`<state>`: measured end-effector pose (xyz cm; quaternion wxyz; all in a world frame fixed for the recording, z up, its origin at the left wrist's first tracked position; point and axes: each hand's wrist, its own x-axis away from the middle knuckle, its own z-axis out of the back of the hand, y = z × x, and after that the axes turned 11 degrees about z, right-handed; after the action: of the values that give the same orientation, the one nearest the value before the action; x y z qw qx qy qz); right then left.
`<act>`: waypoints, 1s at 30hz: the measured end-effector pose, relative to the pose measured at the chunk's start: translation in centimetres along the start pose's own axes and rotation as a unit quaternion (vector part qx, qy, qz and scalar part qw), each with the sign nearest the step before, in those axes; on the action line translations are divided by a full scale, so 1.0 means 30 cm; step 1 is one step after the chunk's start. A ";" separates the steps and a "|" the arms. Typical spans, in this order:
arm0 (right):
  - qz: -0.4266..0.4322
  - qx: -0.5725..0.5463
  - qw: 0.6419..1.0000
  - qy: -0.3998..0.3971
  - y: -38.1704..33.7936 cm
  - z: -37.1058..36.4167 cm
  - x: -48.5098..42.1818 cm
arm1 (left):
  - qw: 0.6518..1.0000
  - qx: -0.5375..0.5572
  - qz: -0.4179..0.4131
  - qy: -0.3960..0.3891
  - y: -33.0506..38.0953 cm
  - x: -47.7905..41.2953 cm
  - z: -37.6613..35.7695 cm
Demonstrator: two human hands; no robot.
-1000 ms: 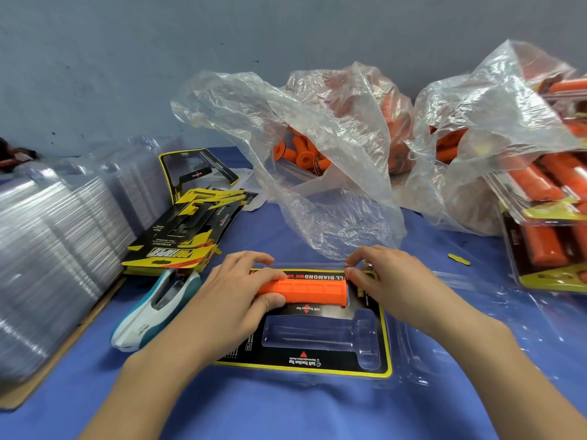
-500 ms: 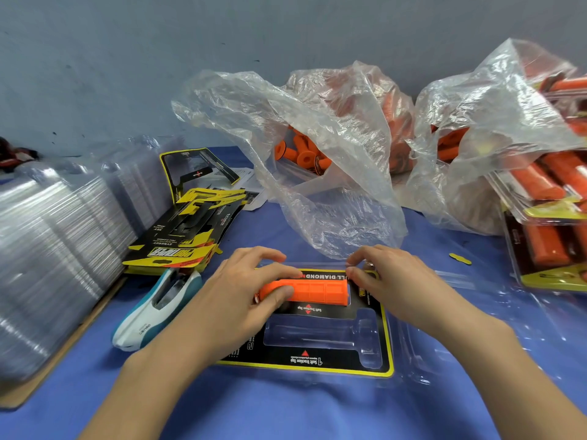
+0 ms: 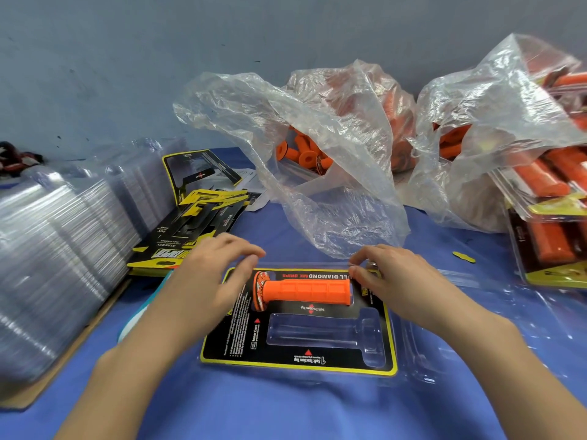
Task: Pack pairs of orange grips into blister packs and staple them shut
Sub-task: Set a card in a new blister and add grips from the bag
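An open blister pack (image 3: 298, 363) with a black and yellow card lies on the blue cloth in front of me. One orange grip (image 3: 305, 291) sits in its far cavity, flange to the left. The near cavity (image 3: 324, 335) holds nothing. My left hand (image 3: 206, 281) hovers just left of the grip's flange with relaxed fingers, holding nothing. The fingertips of my right hand (image 3: 390, 277) rest at the grip's right end. The stapler (image 3: 133, 325) is mostly hidden under my left forearm.
Clear plastic bags (image 3: 317, 147) of loose orange grips stand behind the pack. Finished packs (image 3: 552, 223) pile up at the right. Stacks of clear blisters (image 3: 54, 249) fill the left side, with printed cards (image 3: 190, 230) beside them.
My left hand has let go of the orange grip and drawn back to the left. The grip now lies seated in the far cavity with its flange showing.
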<state>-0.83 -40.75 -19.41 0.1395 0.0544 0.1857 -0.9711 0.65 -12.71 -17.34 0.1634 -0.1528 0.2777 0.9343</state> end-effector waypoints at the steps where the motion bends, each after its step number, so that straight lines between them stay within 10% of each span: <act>1: 0.000 0.000 1.000 0.000 0.000 0.000 0.000 | 1.000 -0.003 0.017 -0.008 -0.016 -0.001 0.005; 13: -0.002 0.002 1.000 0.001 -0.004 0.001 -0.001 | 0.988 -0.062 0.067 -0.127 -0.037 0.018 -0.030; 30: 0.002 -0.072 0.997 0.022 -0.011 0.037 0.000 | 0.997 -0.036 0.060 -0.015 0.055 -0.005 -0.007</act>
<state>-1.00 -40.87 -18.26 0.1412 0.0665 0.2578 -0.9535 0.17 -14.17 -16.67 0.1058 -0.1280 0.2498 0.9539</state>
